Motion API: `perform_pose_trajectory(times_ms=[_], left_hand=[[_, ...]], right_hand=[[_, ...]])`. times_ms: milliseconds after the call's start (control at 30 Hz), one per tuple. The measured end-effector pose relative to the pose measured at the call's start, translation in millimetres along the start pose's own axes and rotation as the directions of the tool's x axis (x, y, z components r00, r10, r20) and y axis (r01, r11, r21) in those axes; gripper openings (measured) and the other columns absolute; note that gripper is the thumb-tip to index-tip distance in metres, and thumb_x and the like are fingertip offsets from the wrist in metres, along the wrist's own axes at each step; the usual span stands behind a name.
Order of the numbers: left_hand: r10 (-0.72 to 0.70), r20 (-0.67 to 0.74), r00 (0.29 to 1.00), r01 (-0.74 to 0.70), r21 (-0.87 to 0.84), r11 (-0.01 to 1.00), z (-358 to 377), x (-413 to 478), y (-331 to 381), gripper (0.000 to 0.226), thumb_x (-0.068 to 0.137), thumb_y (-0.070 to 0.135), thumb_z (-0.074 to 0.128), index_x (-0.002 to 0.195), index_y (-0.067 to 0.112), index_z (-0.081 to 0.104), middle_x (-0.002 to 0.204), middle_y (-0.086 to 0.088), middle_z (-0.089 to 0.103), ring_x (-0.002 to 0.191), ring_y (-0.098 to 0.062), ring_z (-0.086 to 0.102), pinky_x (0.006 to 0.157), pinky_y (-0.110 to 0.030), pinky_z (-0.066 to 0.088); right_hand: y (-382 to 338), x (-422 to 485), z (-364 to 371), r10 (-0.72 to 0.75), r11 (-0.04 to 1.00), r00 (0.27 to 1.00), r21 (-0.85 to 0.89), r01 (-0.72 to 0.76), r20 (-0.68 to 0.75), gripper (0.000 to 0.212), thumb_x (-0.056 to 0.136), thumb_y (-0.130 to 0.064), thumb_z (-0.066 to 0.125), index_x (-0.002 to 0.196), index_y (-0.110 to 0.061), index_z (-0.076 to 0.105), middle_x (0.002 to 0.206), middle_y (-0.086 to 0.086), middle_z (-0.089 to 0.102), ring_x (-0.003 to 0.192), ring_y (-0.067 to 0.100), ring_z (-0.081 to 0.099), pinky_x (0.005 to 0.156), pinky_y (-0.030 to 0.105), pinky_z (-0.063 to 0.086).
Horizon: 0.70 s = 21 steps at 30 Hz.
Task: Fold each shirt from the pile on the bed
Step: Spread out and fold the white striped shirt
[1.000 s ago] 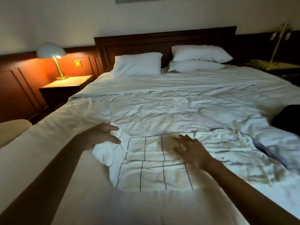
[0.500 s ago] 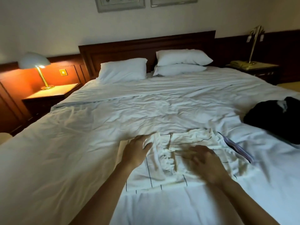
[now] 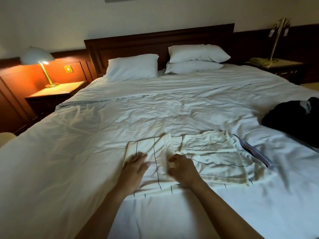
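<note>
A cream shirt [image 3: 212,156] with thin dark lines lies partly folded on the white bed [image 3: 86,161], near its foot. Its left side is turned in over the middle. My left hand [image 3: 135,167] rests flat on that folded left part, fingers straight. My right hand [image 3: 183,169] lies on the shirt's middle, beside a bunched fold, its fingers bent over the cloth; whether it pinches the fold I cannot tell. A striped garment edge [image 3: 255,152] pokes out from under the shirt at the right. A dark pile of clothes [image 3: 293,121] sits at the bed's right edge.
Several white pillows [image 3: 133,66] lean on the wooden headboard [image 3: 155,42]. A lit lamp [image 3: 38,57] stands on the left nightstand [image 3: 55,92]. A brass lamp [image 3: 278,37] and a phone stand on the right nightstand.
My left hand carried the shirt's left sleeve and side over the middle and now lies flat on it. My right hand slid left toward the centre fold. The view shifted.
</note>
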State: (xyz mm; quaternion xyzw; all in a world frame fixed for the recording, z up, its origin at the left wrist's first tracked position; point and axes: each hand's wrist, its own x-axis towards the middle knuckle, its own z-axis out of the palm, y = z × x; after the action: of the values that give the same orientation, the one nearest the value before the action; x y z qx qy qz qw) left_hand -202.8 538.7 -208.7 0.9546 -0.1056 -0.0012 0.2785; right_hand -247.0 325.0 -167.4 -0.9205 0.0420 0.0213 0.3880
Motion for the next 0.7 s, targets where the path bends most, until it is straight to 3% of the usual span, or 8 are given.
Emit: perform_pose_trajectory(times_ms=[133, 233, 300, 367, 433, 500, 600, 700], left_hand=[[-0.017, 0.096, 0.995, 0.014, 0.033, 0.999, -18, -1, 6, 0.066, 0.095, 0.07, 0.032, 0.15, 0.033, 0.041, 0.163, 0.012, 0.024, 0.151, -0.008, 0.015, 0.123, -0.044, 0.01], [-0.053, 0.24, 0.969, 0.007, 0.186, 0.982, -20, -1, 6, 0.113, 0.063, 0.099, 0.001, 0.154, 0.038, 0.029, 0.166, 0.012, 0.011, 0.154, -0.015, 0.006, 0.121, -0.05, 0.002], [-0.08, 0.25, 0.965, 0.009, 0.275, 0.961, -14, 1, 6, 0.088, 0.083, 0.087, 0.013, 0.155, 0.038, 0.025, 0.167, 0.01, 0.007, 0.154, -0.018, 0.004, 0.121, -0.053, -0.001], [-0.079, 0.173, 0.982, 0.018, 0.328, 0.944, -14, 0, 11, 0.072, 0.09, 0.076, 0.016, 0.15, 0.04, 0.033, 0.164, 0.01, 0.018, 0.152, -0.02, 0.016, 0.12, -0.055, 0.004], [-0.055, 0.082, 0.995, 0.016, 0.411, 0.911, -16, 2, 17, 0.085, 0.073, 0.076, -0.002, 0.136, 0.041, 0.044, 0.151, 0.012, 0.036, 0.14, -0.024, 0.035, 0.116, -0.052, 0.017], [-0.03, -0.004, 1.0, 0.029, 0.405, 0.914, -19, 9, 19, 0.09, 0.067, 0.073, -0.007, 0.129, 0.039, 0.049, 0.143, 0.012, 0.042, 0.131, -0.025, 0.041, 0.111, -0.047, 0.025], [0.004, -0.097, 0.995, 0.026, 0.305, 0.952, -18, 23, 17, 0.09, 0.07, 0.072, -0.003, 0.138, 0.038, 0.046, 0.152, 0.012, 0.036, 0.139, -0.022, 0.034, 0.112, -0.044, 0.024], [0.03, -0.147, 0.989, 0.001, 0.204, 0.979, -6, 33, 11, 0.089, 0.077, 0.072, 0.0, 0.15, 0.036, 0.037, 0.164, 0.011, 0.02, 0.149, -0.016, 0.021, 0.12, -0.044, 0.014]], right_hand=[[17, -11, -15, -0.04, 0.999, 0.999, -0.027, 0.039, -0.036, 0.037, 0.083, -0.016, 0.069, 0.119, -0.021, 0.067, 0.119, -0.005, 0.064, 0.115, 0.014, 0.057, 0.074, 0.009, 0.03], [25, -22, -29, -0.019, 0.998, 0.996, -0.066, 0.025, 0.09, 0.04, 0.081, -0.015, 0.069, 0.12, -0.023, 0.065, 0.098, -0.011, 0.061, 0.1, 0.014, 0.06, 0.065, 0.009, 0.042], [17, -21, -40, -0.031, 0.99, 0.998, -0.139, 0.038, 0.051, 0.041, 0.083, -0.024, 0.069, 0.123, -0.026, 0.062, 0.094, -0.008, 0.062, 0.099, 0.017, 0.062, 0.07, 0.019, 0.045], [5, -5, -47, -0.067, 0.975, 0.992, -0.218, 0.042, -0.11, 0.04, 0.087, -0.037, 0.065, 0.126, -0.029, 0.058, 0.103, -0.001, 0.069, 0.106, 0.023, 0.063, 0.081, 0.031, 0.045], [-3, 24, -46, -0.063, 0.983, 0.98, -0.181, 0.028, -0.19, 0.046, 0.089, -0.047, 0.059, 0.132, -0.029, 0.052, 0.11, 0.004, 0.069, 0.111, 0.027, 0.061, 0.087, 0.035, 0.046], [-3, 61, -33, -0.011, 0.983, 0.99, -0.184, -0.015, -0.143, 0.053, 0.091, -0.052, 0.054, 0.137, -0.028, 0.045, 0.119, 0.008, 0.066, 0.118, 0.03, 0.058, 0.094, 0.039, 0.046], [-4, 102, -7, 0.033, 0.963, 0.999, -0.269, -0.034, -0.009, 0.056, 0.094, -0.056, 0.048, 0.14, -0.026, 0.039, 0.127, 0.009, 0.062, 0.121, 0.032, 0.056, 0.1, 0.043, 0.045], [-4, 125, 11, 0.016, 0.98, 1.0, -0.2, -0.017, -0.006, 0.051, 0.094, -0.039, 0.054, 0.141, -0.023, 0.042, 0.131, 0.008, 0.061, 0.123, 0.031, 0.055, 0.1, 0.038, 0.045]])
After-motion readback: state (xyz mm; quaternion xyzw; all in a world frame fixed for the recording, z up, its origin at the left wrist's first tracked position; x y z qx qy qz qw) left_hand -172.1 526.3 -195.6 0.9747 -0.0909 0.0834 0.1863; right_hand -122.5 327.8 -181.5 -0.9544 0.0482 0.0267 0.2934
